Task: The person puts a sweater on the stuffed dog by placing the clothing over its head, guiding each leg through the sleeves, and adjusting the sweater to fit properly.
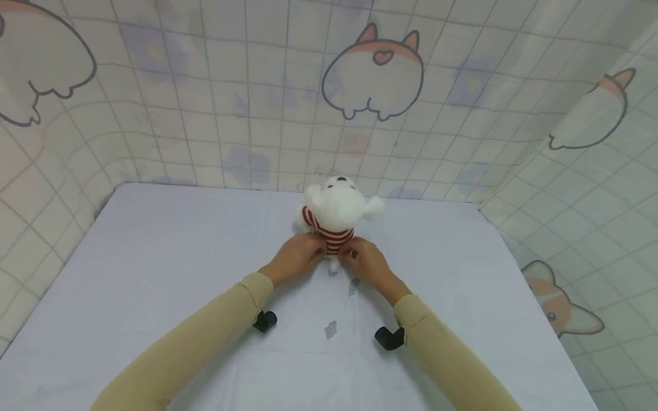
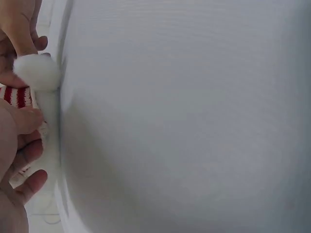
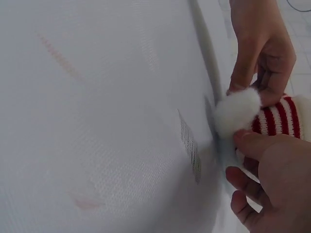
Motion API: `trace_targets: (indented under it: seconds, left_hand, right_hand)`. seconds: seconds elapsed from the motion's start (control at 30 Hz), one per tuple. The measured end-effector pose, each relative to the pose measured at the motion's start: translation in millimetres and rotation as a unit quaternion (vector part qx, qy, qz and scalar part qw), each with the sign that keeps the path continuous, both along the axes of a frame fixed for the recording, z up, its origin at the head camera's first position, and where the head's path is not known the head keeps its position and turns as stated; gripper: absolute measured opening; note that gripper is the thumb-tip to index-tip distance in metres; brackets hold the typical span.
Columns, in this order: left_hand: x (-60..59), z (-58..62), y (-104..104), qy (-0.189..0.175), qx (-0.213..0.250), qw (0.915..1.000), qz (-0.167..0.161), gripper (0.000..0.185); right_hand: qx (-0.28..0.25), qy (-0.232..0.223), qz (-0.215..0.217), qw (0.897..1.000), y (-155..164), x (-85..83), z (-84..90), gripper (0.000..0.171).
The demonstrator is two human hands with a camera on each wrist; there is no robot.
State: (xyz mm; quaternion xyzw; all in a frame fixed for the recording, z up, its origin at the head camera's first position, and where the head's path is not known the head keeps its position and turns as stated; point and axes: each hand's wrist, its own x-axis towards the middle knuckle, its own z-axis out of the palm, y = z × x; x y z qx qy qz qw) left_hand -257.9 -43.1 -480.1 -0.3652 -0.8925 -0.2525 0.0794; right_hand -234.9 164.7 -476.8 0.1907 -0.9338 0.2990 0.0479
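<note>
A white plush toy in a red-and-white striped sweater stands on the pale table, facing away from me. My left hand pinches the sweater's lower hem on the left side and my right hand pinches it on the right. In the left wrist view the fluffy white tail shows between the fingers, with a strip of the striped sweater beside it. The right wrist view shows the tail and the striped sweater held by both hands.
Tiled walls with cartoon dog prints close in the table at the back and right. Two small scraps lie on the table between my forearms. A black wrist-camera mount shows under each sleeve.
</note>
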Motion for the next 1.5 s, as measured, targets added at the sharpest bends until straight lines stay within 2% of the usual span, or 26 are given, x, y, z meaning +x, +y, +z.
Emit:
trace_targets:
  seconds: [0.13,0.3,0.43,0.57,0.67,0.77,0.9,1.1,1.2,1.3,1.4,1.5]
  left_hand:
    - [-7.9,-2.3,1,0.001,0.008,0.9999,0.011,0.003]
    - [-13.6,5.1,2,0.000,0.034,0.9994,0.008,0.004]
    - [-14.1,10.6,1,-0.002,0.036,0.9993,0.008,0.010]
    - [-17.6,8.7,0,0.025,0.015,0.9990,0.034,0.019]
    - [-18.8,9.1,-2,0.041,0.012,0.9978,0.050,0.016]
    - [-20.0,9.6,-2,0.031,0.011,0.9981,0.052,0.011]
    - [-24.5,8.4,0,0.010,-0.017,0.9987,0.046,0.008]
    - [-28.8,8.8,2,0.020,-0.052,0.9972,0.051,0.007]
    - [-26.6,9.2,3,0.006,-0.052,0.9969,0.058,0.006]
    - [-22.8,9.3,3,-0.004,-0.034,0.9971,0.068,0.015]
    - [-20.6,7.6,5,-0.003,-0.004,0.9962,0.087,0.021]
    - [-21.1,3.7,7,0.004,0.027,0.9939,0.107,0.020]
  right_hand:
    - [0.036,0.078,-0.001,0.996,-2,-1.0,4.4,0.009]
    - [0.090,0.172,0.004,0.981,-2,-9.9,16.3,0.012]
    - [0.142,0.201,0.017,0.969,5,-18.6,23.8,0.017]
    - [0.171,0.215,0.021,0.961,9,-25.4,25.0,0.024]
    - [0.169,0.210,0.024,0.963,11,-29.7,23.2,0.018]
    - [0.169,0.189,0.025,0.967,13,-31.8,22.1,0.011]
    - [0.178,0.146,0.018,0.973,14,-32.9,22.5,0.012]
    - [0.193,0.115,0.022,0.974,13,-33.4,21.7,0.011]
    - [0.201,0.099,0.022,0.974,11,-30.5,22.5,0.009]
    - [0.188,0.066,0.008,0.980,9,-27.7,25.4,0.004]
    - [0.159,0.030,-0.018,0.987,6,-27.7,27.8,0.022]
    - [0.134,-0.002,-0.038,0.990,2,-29.9,28.0,0.037]
